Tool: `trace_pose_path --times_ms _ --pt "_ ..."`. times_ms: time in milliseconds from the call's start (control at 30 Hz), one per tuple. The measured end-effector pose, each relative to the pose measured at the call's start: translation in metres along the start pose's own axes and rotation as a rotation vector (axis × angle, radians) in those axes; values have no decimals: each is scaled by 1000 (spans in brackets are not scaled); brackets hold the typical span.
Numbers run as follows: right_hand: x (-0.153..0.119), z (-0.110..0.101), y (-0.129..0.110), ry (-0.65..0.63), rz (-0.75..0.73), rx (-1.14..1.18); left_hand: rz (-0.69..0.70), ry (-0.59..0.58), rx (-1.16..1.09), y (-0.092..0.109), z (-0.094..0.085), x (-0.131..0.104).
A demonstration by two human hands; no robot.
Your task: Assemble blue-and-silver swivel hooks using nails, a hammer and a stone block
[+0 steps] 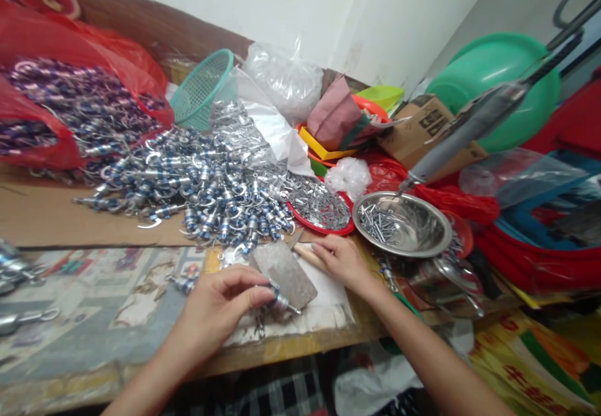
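Observation:
My left hand (220, 300) is closed on a small silver-and-blue metal fitting (280, 304), whose thin end points right. It holds the fitting at the near edge of a flat grey metal block (286, 272). My right hand (345, 264) grips the wooden handle of a hammer (305, 254) at the block's right side; the hammer's narrow head lies near the block's far edge. Beneath the block is a worn white sheet (331, 316). Behind my left hand spreads a big heap of similar fittings (206, 181), some with curved silver hooks.
A red plate (305, 223) of flat metal pieces and a steel bowl (425, 231) with pins stand beyond my right hand. Over the bowl hangs a grey power screwdriver (464, 124). At the back are a red bag (107, 46) of purple fittings and a green basket (201, 90).

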State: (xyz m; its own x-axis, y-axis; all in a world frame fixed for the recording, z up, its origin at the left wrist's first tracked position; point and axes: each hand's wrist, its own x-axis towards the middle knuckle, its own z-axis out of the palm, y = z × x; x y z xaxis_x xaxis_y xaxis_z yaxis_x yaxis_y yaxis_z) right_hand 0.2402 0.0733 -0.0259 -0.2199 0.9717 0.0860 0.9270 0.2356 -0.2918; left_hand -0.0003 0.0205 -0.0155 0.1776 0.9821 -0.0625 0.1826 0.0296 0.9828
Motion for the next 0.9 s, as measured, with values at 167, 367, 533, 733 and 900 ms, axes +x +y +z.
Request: trace_pose_path --times_ms 167,367,533,733,900 --pt "61 -9 23 47 140 -186 160 90 90 -4 6 1" --pt "85 -6 29 -55 189 -262 167 26 141 -4 6 -2" --pt "80 -13 30 32 181 -149 261 42 196 -10 4 -3" --pt "25 -17 -25 188 75 170 353 126 187 -14 4 -6" --pt "-33 0 -84 165 -127 870 321 191 176 -13 6 -7"
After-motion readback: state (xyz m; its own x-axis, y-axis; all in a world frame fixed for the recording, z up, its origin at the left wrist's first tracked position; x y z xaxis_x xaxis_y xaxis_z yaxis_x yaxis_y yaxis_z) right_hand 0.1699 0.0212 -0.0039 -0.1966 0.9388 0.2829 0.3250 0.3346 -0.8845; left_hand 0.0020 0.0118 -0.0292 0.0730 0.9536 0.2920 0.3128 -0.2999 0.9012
